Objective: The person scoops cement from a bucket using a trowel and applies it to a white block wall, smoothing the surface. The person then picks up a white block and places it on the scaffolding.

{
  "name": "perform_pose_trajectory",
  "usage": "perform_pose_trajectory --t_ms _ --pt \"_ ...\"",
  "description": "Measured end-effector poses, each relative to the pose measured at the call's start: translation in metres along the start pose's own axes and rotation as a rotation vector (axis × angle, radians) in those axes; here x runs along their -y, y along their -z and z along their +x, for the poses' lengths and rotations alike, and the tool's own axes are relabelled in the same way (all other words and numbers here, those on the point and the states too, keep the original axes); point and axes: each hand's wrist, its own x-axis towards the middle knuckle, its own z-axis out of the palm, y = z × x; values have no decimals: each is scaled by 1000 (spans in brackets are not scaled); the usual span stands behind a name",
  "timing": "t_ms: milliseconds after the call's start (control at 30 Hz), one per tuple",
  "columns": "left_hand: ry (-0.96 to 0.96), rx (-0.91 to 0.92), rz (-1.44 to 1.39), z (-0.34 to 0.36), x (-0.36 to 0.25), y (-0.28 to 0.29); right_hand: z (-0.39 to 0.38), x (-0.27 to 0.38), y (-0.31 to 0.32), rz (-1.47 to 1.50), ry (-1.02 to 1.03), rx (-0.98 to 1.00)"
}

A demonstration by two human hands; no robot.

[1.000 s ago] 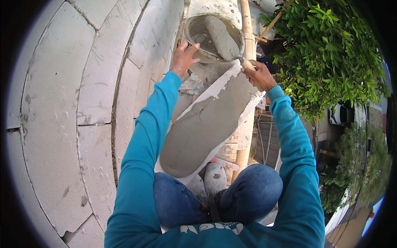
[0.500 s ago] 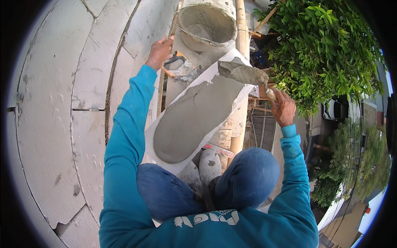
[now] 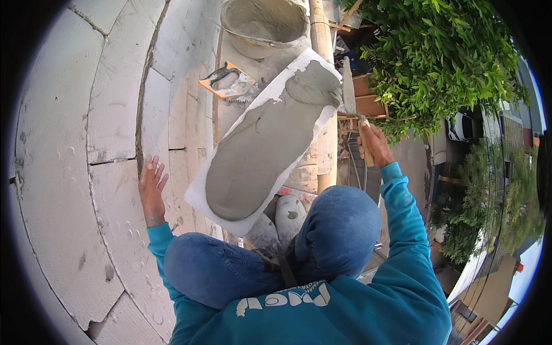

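Observation:
My right hand (image 3: pixel 376 144) is wrapped round the handle of a trowel (image 3: pixel 348 86), its blade turned nearly edge-on past the block's right side. In front of my knees, a long white block (image 3: pixel 198 195) lies slantwise. A thick sheet of wet grey mortar (image 3: pixel 259 158) covers most of its top, with a fresh lump (image 3: pixel 313 83) at the far right end. My left hand (image 3: pixel 152 192) is at the pale block wall on the left, fingers spread and holding nothing. Whether its palm touches the wall, I cannot tell.
Beyond the block stand a mortar-caked tub (image 3: pixel 253 49) and an orange-handled handsaw (image 3: pixel 230 80). A bamboo pole (image 3: pixel 322 34) runs along the platform's right edge, with a drop to the ground beyond. Leafy branches (image 3: pixel 443 63) hang at the right. My bent knees (image 3: pixel 345 230) are close to the block.
My left hand has moved from near the tub and handsaw down and left to the wall. The mortar on the trowel has landed on the block's far end, and the blade has turned edge-on.

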Motion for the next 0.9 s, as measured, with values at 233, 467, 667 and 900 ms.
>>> perform_pose_trajectory --t_ms 233,467,667,900 --pt "649 -13 -307 -89 106 -3 -65 -41 -31 -414 135 240" --pt "708 61 -475 -109 155 -6 -101 -29 -24 -1033 316 261" --pt "615 192 -427 -110 157 1 -1 11 -18 -1239 635 -120" --pt "600 195 -477 -112 137 -10 61 25 35 -1253 622 -128"
